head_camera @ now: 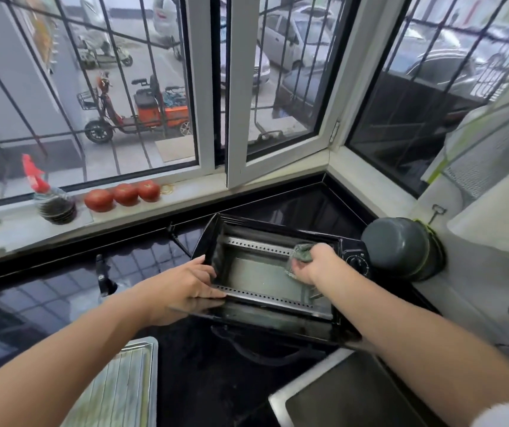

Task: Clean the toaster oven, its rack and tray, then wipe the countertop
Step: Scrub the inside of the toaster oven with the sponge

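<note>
Hands are seen at the toaster oven [277, 272], which lies on the black counter [62, 291] below the corner window, its opening turned up toward the camera. The left hand [185, 285] is laid nearly flat on the oven's left front edge, fingers straight and spread, thumb along the lower rim; nothing is gripped by it. A green cloth [302, 252] is bunched in the curled fingers of the right hand [314, 263] and is pressed against the right inner wall of the cavity, beside the control dial [358, 262]. A ridged metal tray [123, 386] is set on the counter at the lower left, apart from the oven, and a steel sink [324, 396] is seen at the lower right. Three tomatoes [123, 194] are lined along the windowsill. No brand, label or writing can be read.
</note>
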